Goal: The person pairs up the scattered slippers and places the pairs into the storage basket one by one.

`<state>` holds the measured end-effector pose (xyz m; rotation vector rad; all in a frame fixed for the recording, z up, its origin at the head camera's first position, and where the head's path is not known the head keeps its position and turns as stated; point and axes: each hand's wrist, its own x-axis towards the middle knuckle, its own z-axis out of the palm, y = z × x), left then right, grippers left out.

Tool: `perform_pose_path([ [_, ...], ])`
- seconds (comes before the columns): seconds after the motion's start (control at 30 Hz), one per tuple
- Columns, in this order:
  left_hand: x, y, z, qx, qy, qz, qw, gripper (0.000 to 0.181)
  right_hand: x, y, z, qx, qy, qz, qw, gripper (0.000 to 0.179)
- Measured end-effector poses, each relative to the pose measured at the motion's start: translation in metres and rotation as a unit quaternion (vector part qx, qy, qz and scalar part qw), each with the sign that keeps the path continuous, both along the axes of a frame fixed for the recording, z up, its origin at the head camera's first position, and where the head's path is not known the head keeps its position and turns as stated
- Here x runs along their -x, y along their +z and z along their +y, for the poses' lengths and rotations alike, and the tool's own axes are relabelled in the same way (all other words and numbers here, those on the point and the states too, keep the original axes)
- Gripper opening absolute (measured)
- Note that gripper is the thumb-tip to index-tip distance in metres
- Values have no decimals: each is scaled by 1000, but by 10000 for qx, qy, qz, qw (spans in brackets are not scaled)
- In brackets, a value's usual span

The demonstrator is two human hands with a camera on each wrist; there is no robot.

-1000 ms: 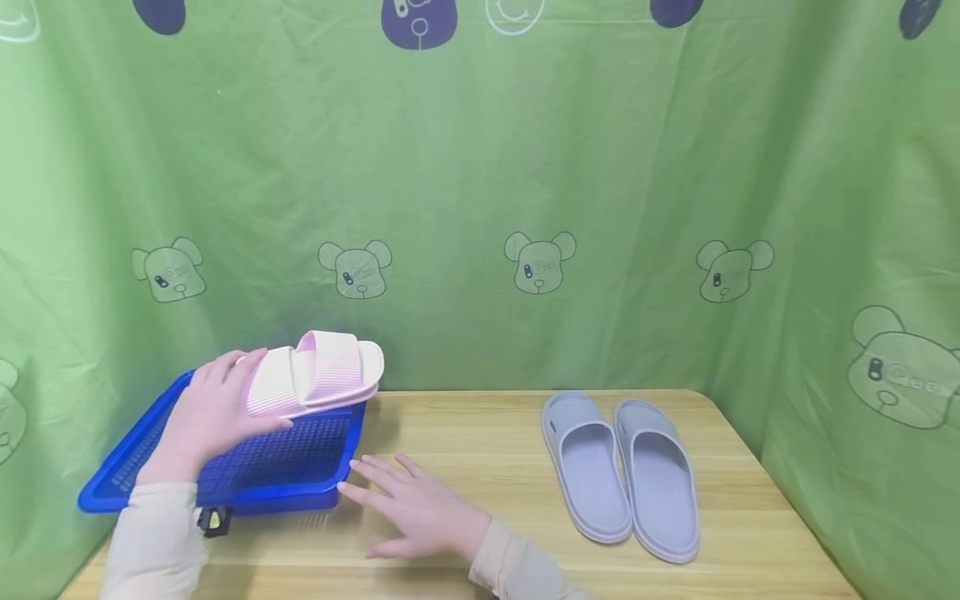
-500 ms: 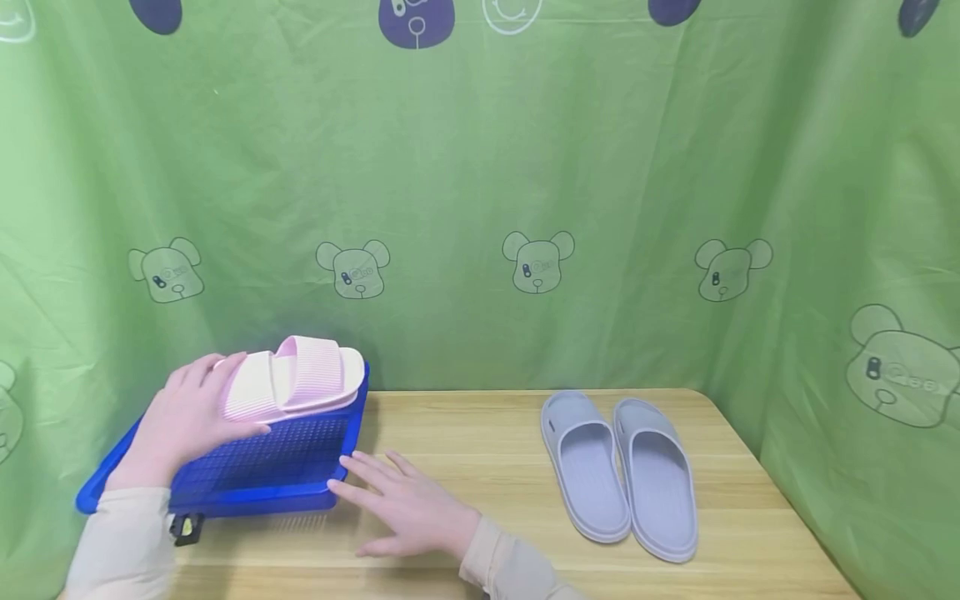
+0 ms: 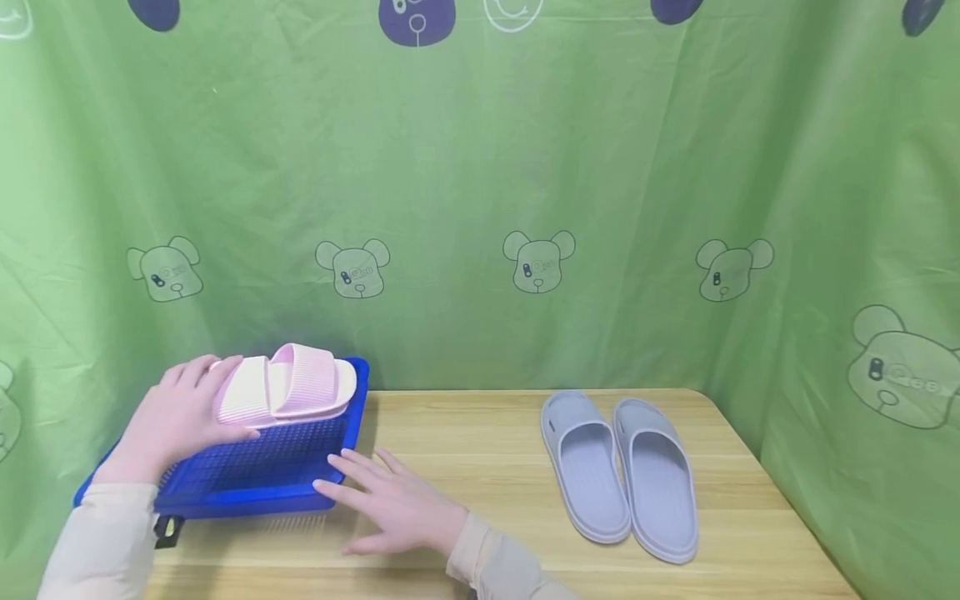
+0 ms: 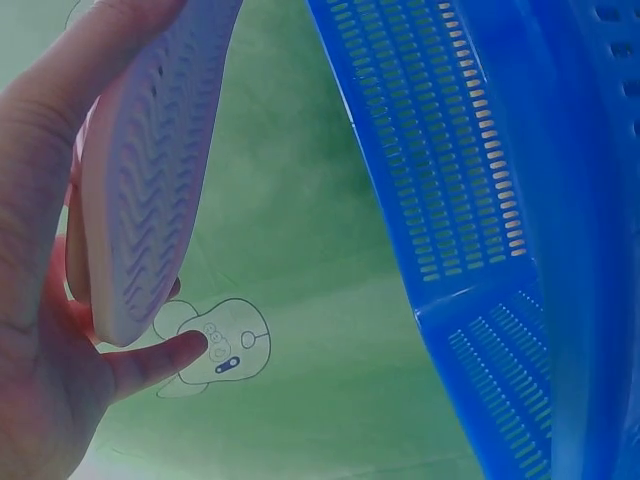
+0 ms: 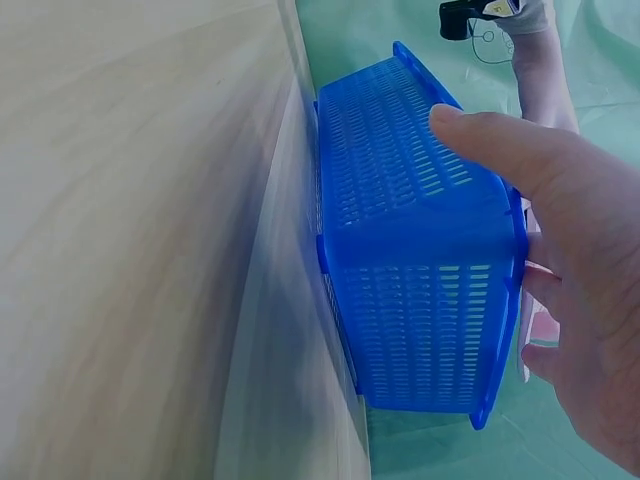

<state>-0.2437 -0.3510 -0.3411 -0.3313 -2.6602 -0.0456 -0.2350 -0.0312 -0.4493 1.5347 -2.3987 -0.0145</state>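
Pink-and-white striped slippers [image 3: 309, 382], seemingly a pair laid together, are gripped at one end by my left hand [image 3: 176, 417] above the blue basket [image 3: 240, 502]. In the left wrist view a zigzag-treaded sole [image 4: 160, 190] faces the camera, with the thumb on one side and fingers behind. My right hand [image 3: 401, 504] is at the basket's near right corner, fingers spread and nearly straight. From the right wrist view, its fingertips lie close to the basket rim [image 5: 508, 330]; whether they touch it I cannot tell.
A pair of grey slippers, one [image 3: 592, 475] beside the other [image 3: 662, 483], lies on the right of the wooden table [image 3: 465, 425]. Green curtain [image 3: 450, 167] with bear prints hangs behind and at both sides.
My left hand has carried the pink-and-white slippers left and slightly down over the basket. The right hand has shifted a little left along the basket's corner. The grey slippers stay put.
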Motion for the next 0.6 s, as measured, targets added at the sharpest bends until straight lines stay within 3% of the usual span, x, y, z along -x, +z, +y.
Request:
perform_pose_path([
  [0.23,4,-1,-3,175,3,-280,9995,112,1,-3,-10,-78,19,135,9999,86],
  [0.6,12,0,-8,385,-49,-443,9983,109,1,1,-18,-54,77,233,9997,84],
])
